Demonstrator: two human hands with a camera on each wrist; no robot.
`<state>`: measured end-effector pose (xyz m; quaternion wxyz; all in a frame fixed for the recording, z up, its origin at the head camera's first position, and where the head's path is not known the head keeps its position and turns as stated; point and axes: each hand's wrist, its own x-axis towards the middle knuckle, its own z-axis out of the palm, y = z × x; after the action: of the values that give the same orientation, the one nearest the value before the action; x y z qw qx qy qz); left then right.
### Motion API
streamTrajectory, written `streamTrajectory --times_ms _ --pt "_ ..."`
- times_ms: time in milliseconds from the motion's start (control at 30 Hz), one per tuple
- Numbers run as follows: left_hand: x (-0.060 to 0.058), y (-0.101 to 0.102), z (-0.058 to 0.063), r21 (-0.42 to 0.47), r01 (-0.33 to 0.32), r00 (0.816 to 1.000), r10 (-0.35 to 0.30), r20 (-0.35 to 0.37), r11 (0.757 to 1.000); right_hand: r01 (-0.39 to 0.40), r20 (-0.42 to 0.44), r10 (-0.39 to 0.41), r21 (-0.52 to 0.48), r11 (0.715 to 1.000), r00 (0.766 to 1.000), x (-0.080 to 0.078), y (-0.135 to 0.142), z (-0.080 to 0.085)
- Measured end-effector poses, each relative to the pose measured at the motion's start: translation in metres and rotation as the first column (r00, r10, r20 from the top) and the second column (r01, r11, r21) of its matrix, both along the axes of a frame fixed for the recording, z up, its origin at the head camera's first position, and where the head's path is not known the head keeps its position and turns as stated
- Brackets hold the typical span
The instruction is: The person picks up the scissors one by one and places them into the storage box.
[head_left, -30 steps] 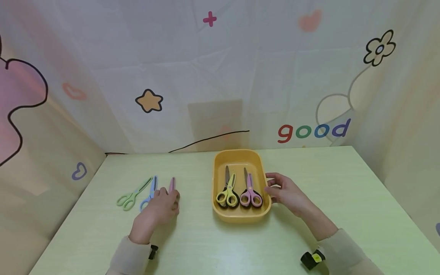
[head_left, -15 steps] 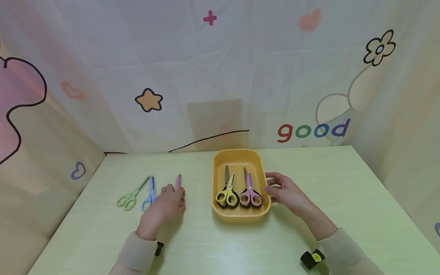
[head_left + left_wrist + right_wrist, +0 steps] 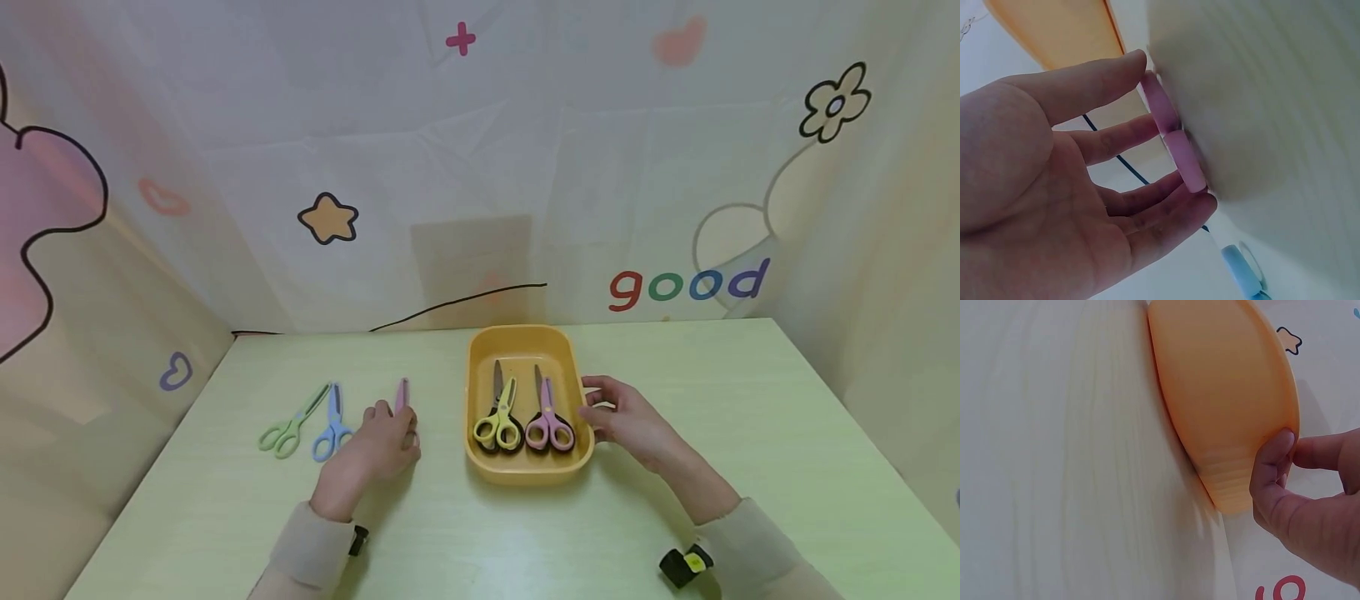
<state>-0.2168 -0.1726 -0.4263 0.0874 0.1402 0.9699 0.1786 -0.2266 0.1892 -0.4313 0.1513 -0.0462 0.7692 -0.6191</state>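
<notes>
My left hand (image 3: 378, 446) grips pink scissors (image 3: 402, 393) by the handles, thumb on one side and fingers on the other. In the left wrist view the pink handles (image 3: 1184, 161) lie low against the table. Blue scissors (image 3: 334, 412) and green scissors (image 3: 285, 435) lie left of that hand. With thumb and fingers, my right hand (image 3: 630, 425) holds the right rim of an orange tray (image 3: 525, 478). Inside the tray, yellow scissors (image 3: 508, 398) and purple-pink scissors (image 3: 547, 398) each lie over a partly hidden pair with dark handles.
The pale table (image 3: 480, 542) runs back to a printed curtain (image 3: 360, 275). Bare tabletop separates the left hand from the tray. In the left wrist view a blue scissor handle (image 3: 1241, 270) shows at the lower right.
My left hand has slid right with the pink scissors, away from the blue pair, which has shifted slightly. My right hand and the tray have stayed in place.
</notes>
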Motion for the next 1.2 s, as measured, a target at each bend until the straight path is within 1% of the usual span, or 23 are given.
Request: streamTrajectory --times_ms 133,533,767,1067,1200 --pt "-0.0001 -0.0009 -0.0008 -0.003 0.008 1.0 -0.008 -0.02 1.0 -0.001 0.001 0.001 -0.001 1.0 1.0 -0.0007 0.0003 -0.0005" --pt "-0.0004 -0.0016 -0.0041 -0.02 -0.01 0.999 0.009 -0.053 1.0 -0.007 -0.009 0.007 0.012 1.0 1.0 0.0017 -0.0002 -0.0002" --pt "-0.0036 -0.0005 -0.005 -0.016 -0.031 0.999 0.031 -0.045 0.999 -0.006 -0.003 0.006 0.008 1.0 1.0 -0.0001 -0.0002 -0.0016" --pt "-0.0053 0.002 -0.002 -0.021 -0.034 0.999 0.034 -0.012 0.999 -0.012 -0.012 0.012 -0.001 1.0 1.0 0.0003 0.0005 -0.0008" --pt "-0.0056 0.0035 -0.0008 -0.033 -0.021 1.0 0.021 -0.006 0.999 -0.019 -0.011 0.019 -0.003 1.0 1.0 0.0003 -0.0002 -0.0014"
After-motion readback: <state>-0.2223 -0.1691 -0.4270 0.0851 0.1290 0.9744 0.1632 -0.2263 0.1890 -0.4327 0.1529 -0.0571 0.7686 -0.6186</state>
